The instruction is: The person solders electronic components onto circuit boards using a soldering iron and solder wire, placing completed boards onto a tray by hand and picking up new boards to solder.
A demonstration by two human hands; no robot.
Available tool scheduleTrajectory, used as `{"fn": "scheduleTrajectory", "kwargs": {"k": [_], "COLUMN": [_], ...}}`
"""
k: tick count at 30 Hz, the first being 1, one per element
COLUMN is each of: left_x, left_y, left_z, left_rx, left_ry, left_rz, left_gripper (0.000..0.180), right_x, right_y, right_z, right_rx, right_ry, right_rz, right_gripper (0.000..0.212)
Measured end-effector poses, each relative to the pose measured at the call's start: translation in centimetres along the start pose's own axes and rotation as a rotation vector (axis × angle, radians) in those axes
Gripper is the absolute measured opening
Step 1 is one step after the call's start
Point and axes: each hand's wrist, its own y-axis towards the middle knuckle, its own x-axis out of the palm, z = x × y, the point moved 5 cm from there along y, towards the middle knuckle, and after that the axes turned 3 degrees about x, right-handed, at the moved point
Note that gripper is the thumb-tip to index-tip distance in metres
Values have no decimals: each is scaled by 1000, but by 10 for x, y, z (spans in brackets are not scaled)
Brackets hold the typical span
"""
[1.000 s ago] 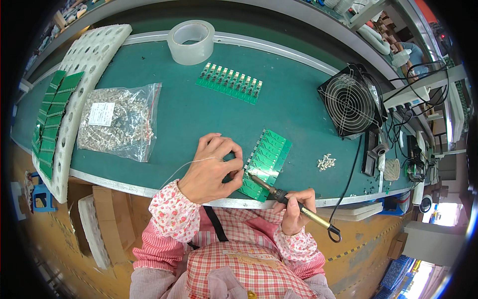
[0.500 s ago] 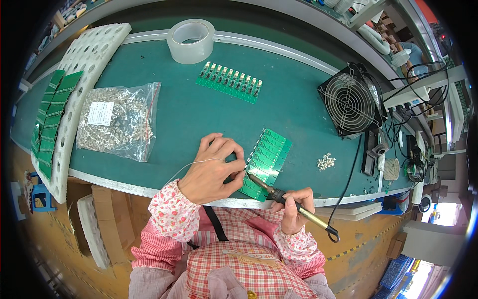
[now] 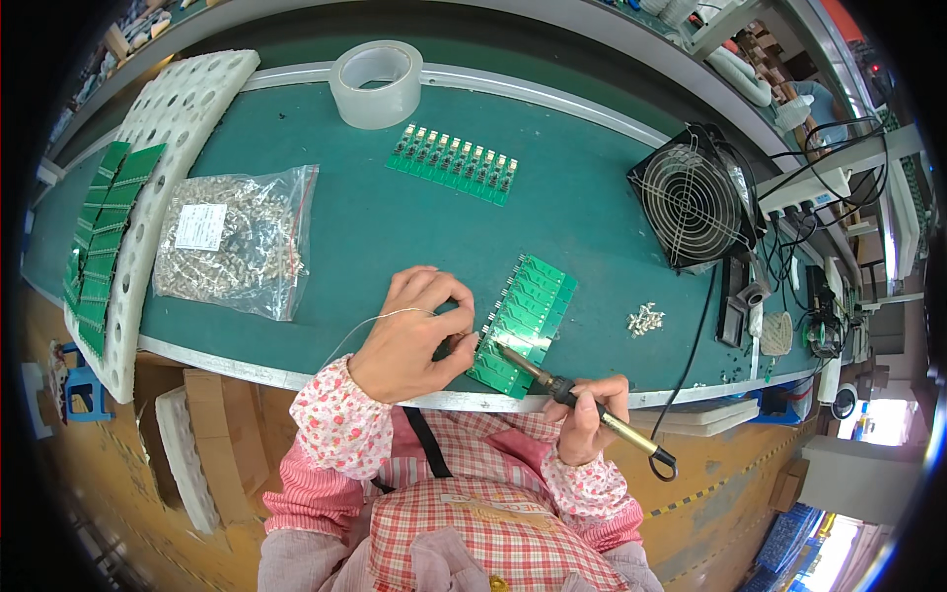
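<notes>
A green circuit board panel [image 3: 533,308] lies near the table's front edge, with a row of small metal parts along its left side. My right hand [image 3: 592,419] is closed around a soldering iron [image 3: 558,389], whose tip reaches the panel's lower left part. Just left of that tip, my left hand [image 3: 409,340] pinches a thin solder wire [image 3: 373,321] that loops back over the hand. Its fingertips are at the panel's left edge; whether they touch the board I cannot tell.
A second board strip [image 3: 454,166] lies farther back, near a tape roll [image 3: 375,107]. Left are a bag of metal parts [image 3: 237,242] and a foam tray [image 3: 187,109] bearing boards. Right are loose metal parts [image 3: 645,320], a fan [image 3: 691,202] and the iron's cord [image 3: 693,365].
My left hand has drawn slightly left, with its fingers shifted a little away from the iron's tip. My right hand has moved slightly right, still gripping the iron.
</notes>
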Motion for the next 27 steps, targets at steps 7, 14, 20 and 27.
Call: {"fn": "scheduleTrajectory", "kwargs": {"k": [7, 14, 20, 27], "left_x": [0, 2, 5, 4], "left_y": [-6, -6, -5, -5], "left_z": [2, 3, 4, 5], "left_rx": [-4, 22, 51, 59], "left_ry": [-7, -28, -1, 8], "left_rz": [-64, -108, -116, -123], "left_gripper": [7, 6, 6, 6], "right_x": [-4, 0, 4, 5], "right_y": [-5, -5, -5, -5], "right_z": [0, -1, -3, -7], "right_rx": [17, -7, -3, -67], "right_ry": [131, 116, 68, 30], "right_rz": [-25, -93, -110, -133], "right_gripper": [16, 16, 15, 13]}}
